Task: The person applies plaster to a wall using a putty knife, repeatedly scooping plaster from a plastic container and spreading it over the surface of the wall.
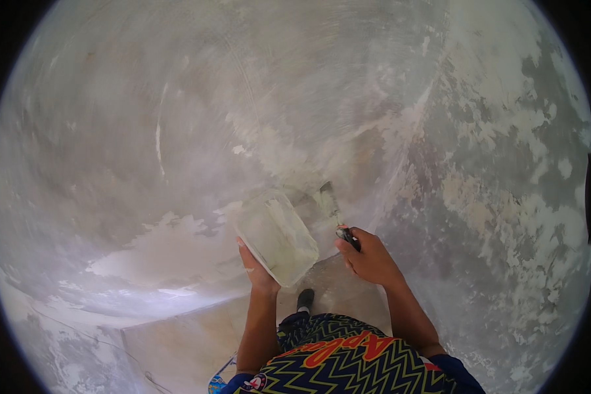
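My left hand (259, 270) grips a pale rectangular plastic tub (276, 238) by its side, its fingers mostly hidden beneath. The tub is tilted, and whitish paste is smeared over its inner walls. My right hand (369, 255) is closed around the dark handle of a putty knife (330, 199). The blade points up and away, just right of the tub, close to the grey wall (295, 125). Whether the blade touches the wall I cannot tell. Pale filler patches (282, 154) mark the wall above the tub.
A second wall (486, 217) with blotchy white patches meets the first at a corner on the right. Below lies a tan floor (190, 338), with my dark shoe (305, 300) on it. A thin cord (152, 379) and a blue patterned object (218, 382) are at lower left.
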Motion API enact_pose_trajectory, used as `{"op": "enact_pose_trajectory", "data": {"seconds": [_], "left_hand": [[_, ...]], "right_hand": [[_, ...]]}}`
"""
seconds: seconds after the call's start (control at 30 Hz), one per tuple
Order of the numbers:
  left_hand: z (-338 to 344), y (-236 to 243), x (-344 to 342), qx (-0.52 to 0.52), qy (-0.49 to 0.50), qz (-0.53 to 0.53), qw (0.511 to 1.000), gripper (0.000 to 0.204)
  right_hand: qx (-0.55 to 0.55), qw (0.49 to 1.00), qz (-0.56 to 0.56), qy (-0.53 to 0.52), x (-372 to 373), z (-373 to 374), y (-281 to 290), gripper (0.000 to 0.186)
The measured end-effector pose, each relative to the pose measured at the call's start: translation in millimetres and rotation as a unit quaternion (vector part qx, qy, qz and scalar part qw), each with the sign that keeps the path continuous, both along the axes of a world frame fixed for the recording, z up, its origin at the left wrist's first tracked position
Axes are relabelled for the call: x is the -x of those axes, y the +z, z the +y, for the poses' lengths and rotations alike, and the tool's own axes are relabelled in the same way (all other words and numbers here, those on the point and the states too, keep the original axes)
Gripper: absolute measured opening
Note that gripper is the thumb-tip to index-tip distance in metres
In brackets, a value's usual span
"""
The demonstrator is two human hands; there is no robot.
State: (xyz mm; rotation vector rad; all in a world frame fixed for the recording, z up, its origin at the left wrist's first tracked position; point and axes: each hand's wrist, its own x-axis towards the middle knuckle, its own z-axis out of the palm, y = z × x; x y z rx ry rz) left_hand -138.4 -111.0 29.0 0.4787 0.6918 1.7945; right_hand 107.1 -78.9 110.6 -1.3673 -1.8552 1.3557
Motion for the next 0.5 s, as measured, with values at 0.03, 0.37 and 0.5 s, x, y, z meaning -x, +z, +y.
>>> {"op": "enact_pose_trajectory", "data": {"seconds": [0.03,0.37,0.5], "left_hand": [[2,-1,-1,-0.005,-0.003,-0.040,0.999,0.068],[7,8,-24,-0.032,-0.028,-0.133,0.990,0.061],[15,-6,-29,-0.035,-0.007,-0.097,0.995,0.067]], "right_hand": [[0.049,0.994,0.098,-0.011,-3,0,-3,0.050],[0.191,0.944,0.264,0.060,-14,-22,-43,0.046],[0.137,0.969,0.203,0.043,-8,-24,-68,0.048]]}}
